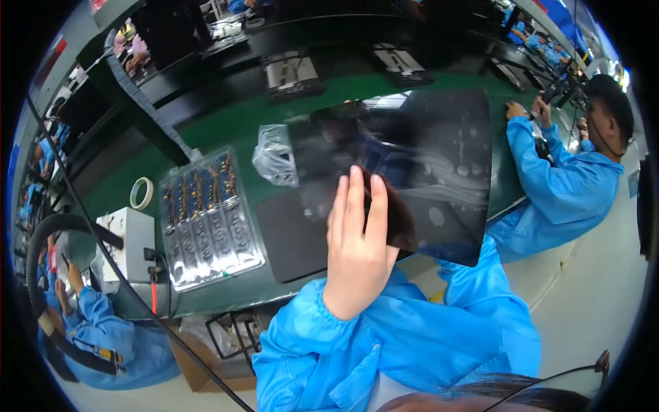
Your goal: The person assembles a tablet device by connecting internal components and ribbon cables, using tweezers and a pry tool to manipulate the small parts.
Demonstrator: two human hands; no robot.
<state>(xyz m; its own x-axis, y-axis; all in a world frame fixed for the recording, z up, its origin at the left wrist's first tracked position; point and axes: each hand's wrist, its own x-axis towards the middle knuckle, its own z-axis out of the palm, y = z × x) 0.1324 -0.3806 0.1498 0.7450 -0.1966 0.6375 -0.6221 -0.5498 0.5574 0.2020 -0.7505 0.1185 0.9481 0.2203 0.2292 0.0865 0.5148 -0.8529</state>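
Note:
A large glossy black panel is tilted up over the bench edge, with smudges and reflections on its face. My left hand lies against it, its fingers stretched out and its back toward me. My right sleeve runs up behind the panel's lower right corner. The panel hides my right hand, so its grip does not show. Beneath the panel's left side, a second dark flat panel rests on the bench. Crumpled clear plastic wrap lies just beyond it.
On the green bench, a clear tray holds rows of small parts. Left of it are a tape roll and a white box. Flat units stand at the back. A co-worker sits at right; a black cable crosses the left.

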